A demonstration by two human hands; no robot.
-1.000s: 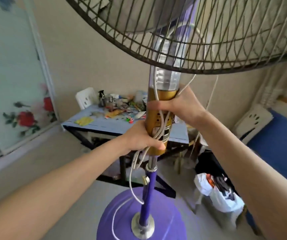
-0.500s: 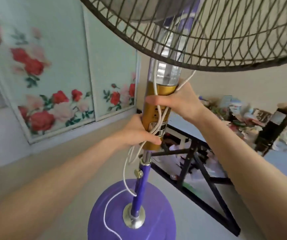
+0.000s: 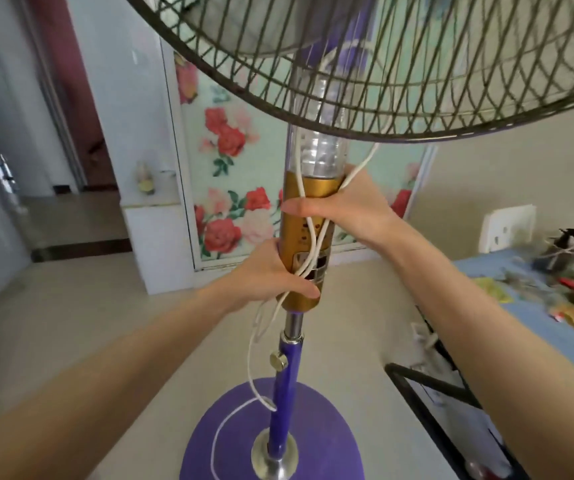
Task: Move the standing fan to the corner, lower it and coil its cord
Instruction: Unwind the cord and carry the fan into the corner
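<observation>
Gripping the standing fan [image 3: 320, 157] w/ both hands, the person has it upright right in front of them, over open floor [image 3: 140, 323], w/ a cluttered table [image 3: 479, 268] off to the right. No corner is reached yet, judging by the room around it.

Biggest part is the wire cage [image 3: 417, 81] up top: wide, thin-wired and prob. bendy, so a poor place to grab, and it makes the whole thing top-heavy. The round purple base [image 3: 320, 427] looks like the heavy end. Can't tell whether it sits on the floor or hangs just above it. The purple pole [image 3: 287, 386] is stiff, smooth and likely slippery.

The gold control column [image 3: 308, 192] is the thick mid section near the balance pt, so it's the sensible hold. The right hand [image 3: 351, 206] is wrapped round its upper part w/ the thumb across the front. The left hand [image 3: 271, 271] is wrapped round the lower part, thumb also in front. Fingers on both are curled behind the column, mostly hidden.

The white cord [image 3: 250, 355] is thin and limp. Strands run down the column under both thumbs, then a loose loop drops to the base. It could snag or trip, so keep it pinned till coiling.

The small brass height knob [image 3: 278, 361] on the pole is what lowering will need, and it's untouched.
</observation>
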